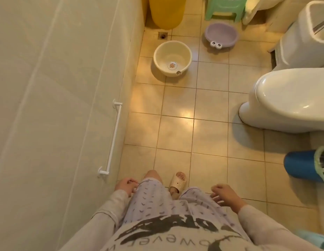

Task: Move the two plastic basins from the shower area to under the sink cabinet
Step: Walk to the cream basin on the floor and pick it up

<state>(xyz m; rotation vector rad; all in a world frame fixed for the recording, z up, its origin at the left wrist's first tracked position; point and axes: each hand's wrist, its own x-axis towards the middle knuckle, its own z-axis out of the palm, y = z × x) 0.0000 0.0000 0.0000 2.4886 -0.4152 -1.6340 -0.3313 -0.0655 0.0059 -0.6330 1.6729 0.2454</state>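
Two plastic basins stand on the tiled floor far ahead of me. The cream round basin (172, 57) has a small cartoon sticker inside and sits near a floor drain. The purple basin (221, 34), with two cartoon eyes on its front rim, stands to its right, in front of a green stool. My left hand (126, 186) hangs by my left thigh with fingers loosely curled, holding nothing. My right hand (224, 195) hangs by my right thigh with fingers spread, holding nothing. Both hands are several tiles short of the basins. No sink cabinet is in view.
A white toilet (291, 98) juts in from the right. A yellow bucket (166, 11) and a green stool (224, 8) stand at the back. A blue bin (302, 165) sits at right. A tiled wall with a white towel bar (113, 140) runs along the left.
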